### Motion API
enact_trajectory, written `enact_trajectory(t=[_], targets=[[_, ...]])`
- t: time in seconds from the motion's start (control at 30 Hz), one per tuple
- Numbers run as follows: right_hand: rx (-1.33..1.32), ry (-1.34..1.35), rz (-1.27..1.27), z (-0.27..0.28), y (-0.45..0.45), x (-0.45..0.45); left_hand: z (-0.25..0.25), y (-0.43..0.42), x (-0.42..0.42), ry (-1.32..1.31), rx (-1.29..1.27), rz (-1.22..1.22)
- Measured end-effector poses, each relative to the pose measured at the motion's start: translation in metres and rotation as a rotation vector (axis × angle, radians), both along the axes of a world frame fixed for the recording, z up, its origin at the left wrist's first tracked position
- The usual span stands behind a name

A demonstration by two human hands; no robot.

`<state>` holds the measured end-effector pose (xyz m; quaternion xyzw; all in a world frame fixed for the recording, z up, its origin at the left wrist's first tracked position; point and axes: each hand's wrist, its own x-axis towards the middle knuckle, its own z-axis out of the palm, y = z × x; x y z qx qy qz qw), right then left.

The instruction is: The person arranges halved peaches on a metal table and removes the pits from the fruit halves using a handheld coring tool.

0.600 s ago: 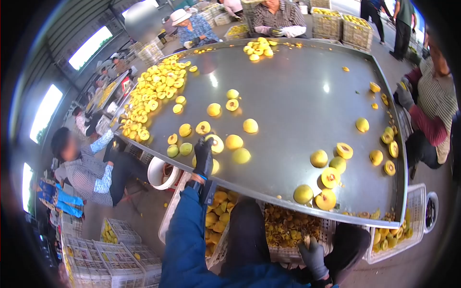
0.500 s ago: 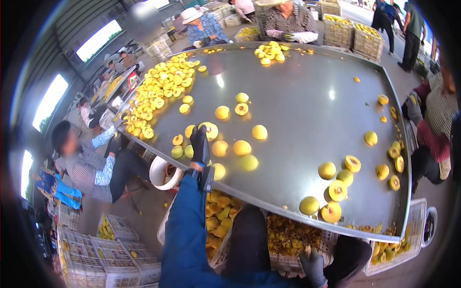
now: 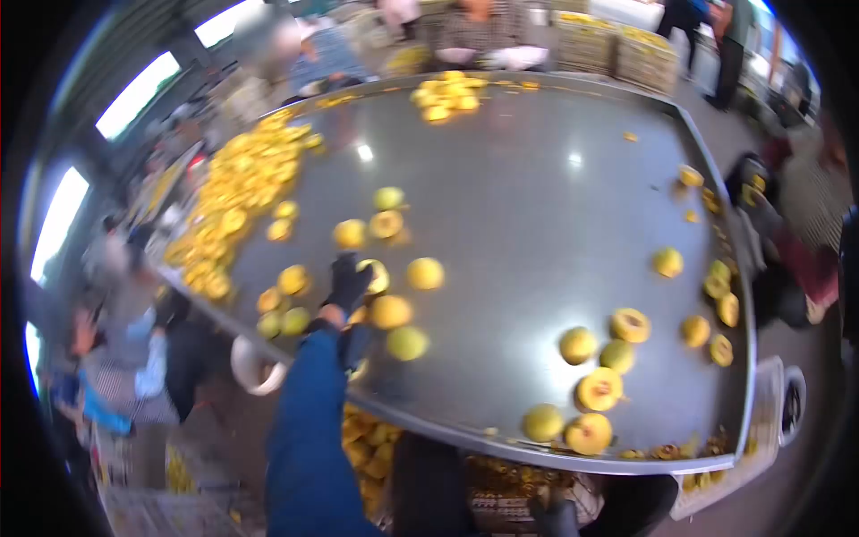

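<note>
My left hand [image 3: 347, 285], in a dark glove, reaches over the near left part of the metal table [image 3: 501, 206]. Its fingers are closed on a yellow peach half [image 3: 376, 277]. Whole and halved peaches lie close around it, among them a whole peach [image 3: 391, 312] and a greenish one [image 3: 407, 343]. Below the table's near edge, my gloved right hand [image 3: 557, 516] is low and blurred by motion. It looks curled round something small that I cannot make out.
Many peach halves [image 3: 255, 170] are heaped along the table's left side. More peaches [image 3: 598, 389] lie at the near right. Under the table stand crates of fruit [image 3: 371, 452]. A white bucket [image 3: 255, 365] is at the left, and people sit around the table.
The head view has turned, so the table sits further left and is blurred. My left hand and the peach half have moved right relative to the neighbouring peaches.
</note>
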<state>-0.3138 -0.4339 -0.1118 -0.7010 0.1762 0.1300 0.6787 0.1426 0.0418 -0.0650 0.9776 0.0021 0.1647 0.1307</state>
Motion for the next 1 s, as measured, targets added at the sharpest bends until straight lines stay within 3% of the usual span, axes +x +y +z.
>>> enact_trajectory(t=[0.03, 0.07, 0.1, 0.13, 0.17, 0.2, 0.23, 0.3, 0.37, 0.4, 0.53, 0.6, 0.67, 0.77, 0.83, 0.9, 0.97, 1.0], targets=[[-0.016, -0.026, 0.023, 0.02, 0.002, 0.007, -0.005, -0.012, 0.01, 0.04, 0.001, -0.004], [-0.34, -0.113, 0.269, 0.058, -0.004, 0.026, -0.009, -0.028, 0.019, -0.026, -0.106, -0.02], [-0.484, -0.069, 0.172, 0.049, 0.0, 0.018, 0.03, -0.062, 0.019, 0.287, 0.051, -0.044], [-0.355, 0.004, 0.136, 0.047, -0.002, 0.015, 0.026, -0.07, 0.027, 0.273, -0.008, -0.073], [-0.371, -0.099, 0.024, 0.039, 0.003, 0.011, 0.04, -0.097, 0.019, 0.248, 0.106, -0.052], [-0.117, 0.061, -0.035, 0.042, -0.001, 0.015, 0.033, -0.103, 0.022, 0.225, 0.127, -0.064], [0.145, 0.216, -0.081, 0.048, -0.006, 0.018, 0.063, -0.137, 0.007, 0.342, 0.123, -0.092], [-0.056, 0.069, -0.018, 0.052, -0.016, 0.019, 0.058, -0.161, 0.002, 0.366, 0.116, -0.098], [-0.166, 0.014, 0.009, 0.051, -0.02, 0.007, 0.018, -0.183, -0.016, 0.064, 0.07, -0.11], [-0.17, 0.008, 0.011, 0.045, -0.022, 0.005, 0.006, -0.207, -0.014, -0.046, -0.086, -0.149], [-0.095, -0.04, 0.031, 0.056, -0.033, -0.002, 0.0, -0.368, 0.01, 0.114, -0.704, -0.289], [-0.021, 0.002, 0.024, 0.084, -0.03, 0.012, 0.02, -0.454, 0.011, 0.155, -0.862, -0.407], [-0.009, 0.062, 0.016, 0.087, -0.027, 0.014, 0.039, -0.507, 0.003, 0.078, -0.803, -0.451], [-0.08, 0.048, 0.054, 0.053, -0.025, 0.003, 0.056, -0.469, 0.004, -0.419, -0.64, -0.635], [-0.129, 0.043, 0.05, 0.058, -0.02, 0.01, 0.069, -0.394, 0.0, -0.574, -0.593, -0.531], [-0.068, 0.085, 0.128, 0.062, -0.021, 0.013, 0.047, -0.291, 0.011, -0.601, -0.277, -0.252], [-0.065, 0.109, 0.131, 0.068, -0.014, 0.023, 0.038, -0.181, 0.014, -0.645, -0.126, -0.046], [-0.137, 0.054, 0.152, 0.043, -0.014, 0.016, 0.041, -0.133, 0.007, -0.531, -0.169, 0.112]])
